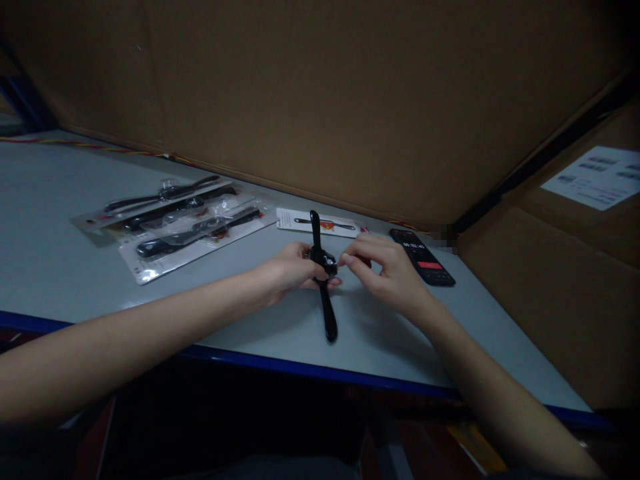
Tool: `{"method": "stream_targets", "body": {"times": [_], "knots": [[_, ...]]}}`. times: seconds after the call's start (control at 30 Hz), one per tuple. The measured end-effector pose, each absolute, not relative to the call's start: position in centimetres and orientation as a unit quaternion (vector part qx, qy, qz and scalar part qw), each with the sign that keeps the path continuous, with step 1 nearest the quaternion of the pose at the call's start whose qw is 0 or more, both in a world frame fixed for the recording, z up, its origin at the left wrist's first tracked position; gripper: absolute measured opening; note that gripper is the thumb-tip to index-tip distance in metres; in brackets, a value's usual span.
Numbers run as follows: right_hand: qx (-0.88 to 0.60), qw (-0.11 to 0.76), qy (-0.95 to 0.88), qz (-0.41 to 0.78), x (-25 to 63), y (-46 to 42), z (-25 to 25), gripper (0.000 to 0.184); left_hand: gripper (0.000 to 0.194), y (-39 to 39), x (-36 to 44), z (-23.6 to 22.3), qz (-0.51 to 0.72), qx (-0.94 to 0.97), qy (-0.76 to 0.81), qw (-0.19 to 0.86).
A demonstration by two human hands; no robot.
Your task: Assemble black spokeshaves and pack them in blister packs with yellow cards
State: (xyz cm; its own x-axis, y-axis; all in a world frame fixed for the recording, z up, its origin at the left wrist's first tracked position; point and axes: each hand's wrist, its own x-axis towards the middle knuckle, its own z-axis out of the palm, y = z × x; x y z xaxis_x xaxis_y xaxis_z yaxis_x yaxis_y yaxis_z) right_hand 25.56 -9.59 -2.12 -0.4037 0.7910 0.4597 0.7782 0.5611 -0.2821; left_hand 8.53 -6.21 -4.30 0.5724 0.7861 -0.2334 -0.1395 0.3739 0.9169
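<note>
A black spokeshave (pixel 329 313) with two long handles stands out lengthwise above the table, one handle pointing away and the other towards me. My left hand (pixel 290 270) grips it round the middle, thumb on top. Small shiny metal parts show at its centre, on the right side. Right beside them, the thumb and index finger of my right hand (pixel 387 270) are pinched together; whether they touch the metal or hold something small, I cannot tell. Behind the tool lies a printed card (pixel 293 219) picturing a similar tool.
Several blister-packed spokeshaves (pixel 200 233) lie overlapping at the left. A phone (pixel 423 257) with a lit timer screen rests on the right. Tall cardboard (pixel 310 100) walls in the grey table (pixel 240 330) at the back and right; twisted wire (pixel 90 145) runs along the back edge.
</note>
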Motion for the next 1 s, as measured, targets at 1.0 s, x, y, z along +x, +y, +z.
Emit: {"method": "stream_targets", "body": {"times": [1.0], "knots": [[-0.440,0.235,-0.867,-0.001,25.9,-9.6,-1.8,0.033,0.024,-6.5,8.4,-3.9,0.295,0.483,0.353,0.745]]}}
